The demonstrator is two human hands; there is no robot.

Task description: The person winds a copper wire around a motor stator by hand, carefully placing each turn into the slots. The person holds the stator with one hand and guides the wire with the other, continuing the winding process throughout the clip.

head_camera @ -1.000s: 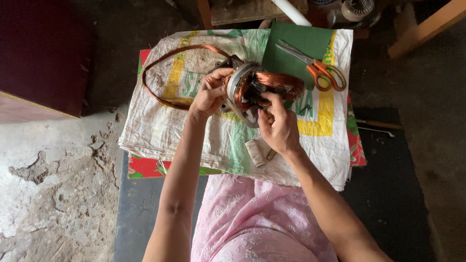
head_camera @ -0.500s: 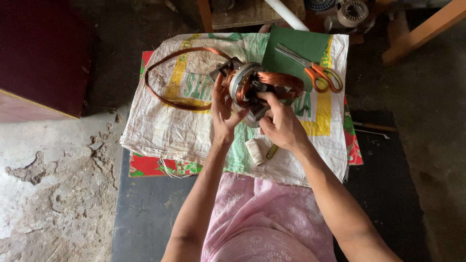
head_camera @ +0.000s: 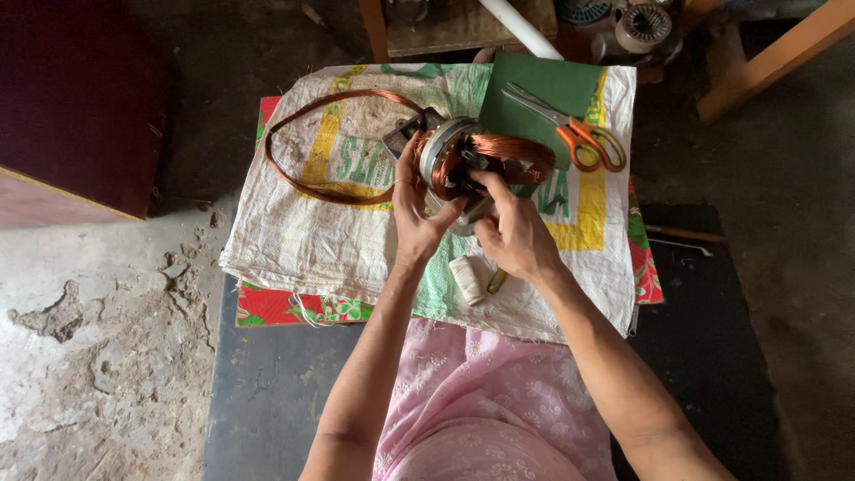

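Orange-handled scissors point(head_camera: 574, 132) lie on a green sheet point(head_camera: 543, 89) up and to the right of the hands, both resting on a white woven sack point(head_camera: 294, 240) spread over the table. A small spool of pale thread point(head_camera: 468, 278) sits just below the hands, near the sack's front edge. A red patterned cloth point(head_camera: 285, 305) shows from under the sack at lower left, and a white pipe point(head_camera: 521, 27) runs across the far edge above.

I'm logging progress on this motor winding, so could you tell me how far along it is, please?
Done: a copper coil already sits in the stator. In hand: the left hand steadies it while the right hand presses windings. Left: the loose copper loop lies unfitted on the sack.
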